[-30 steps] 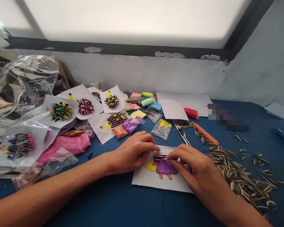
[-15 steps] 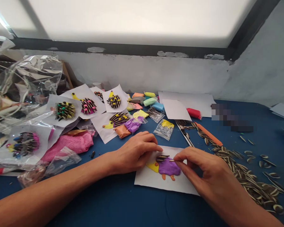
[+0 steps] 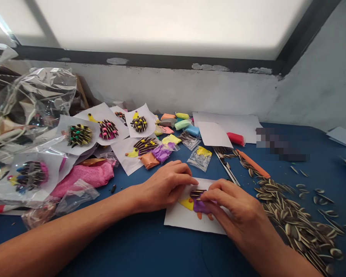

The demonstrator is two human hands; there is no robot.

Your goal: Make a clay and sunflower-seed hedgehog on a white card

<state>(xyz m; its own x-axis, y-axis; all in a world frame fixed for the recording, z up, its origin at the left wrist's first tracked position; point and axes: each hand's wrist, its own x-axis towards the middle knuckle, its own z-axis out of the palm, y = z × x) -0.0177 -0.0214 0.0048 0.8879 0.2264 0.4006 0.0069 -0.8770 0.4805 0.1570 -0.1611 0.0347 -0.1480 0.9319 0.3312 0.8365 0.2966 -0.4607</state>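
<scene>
On the blue table lies a white paper card (image 3: 178, 220) with a flat clay hedgehog: a yellow head (image 3: 187, 202), a purple body (image 3: 198, 207) and small orange feet. A few striped sunflower seeds (image 3: 198, 192) stick in the top of the body. My left hand (image 3: 168, 184) rests on the card's upper left edge, index finger stretched out, thumb mostly hidden. Thumb and forefinger of my right hand (image 3: 233, 207) pinch a sunflower seed (image 3: 199, 199) against the purple clay, largely covered by the fingertips. That hand hides the card's right side.
A heap of sunflower seeds (image 3: 300, 223) spreads at the right, near an orange stick (image 3: 253, 164). Behind lie clay packets (image 3: 183, 124), a small bag (image 3: 200, 157) and white sheets (image 3: 215, 133). Finished hedgehog cards (image 3: 127, 161), a pink cloth (image 3: 89, 175) and plastic bags (image 3: 46, 88) crowd the left.
My right hand has moved left with the seed, from the right part of the purple body toward the seeds near the head. My left hand has stayed in place.
</scene>
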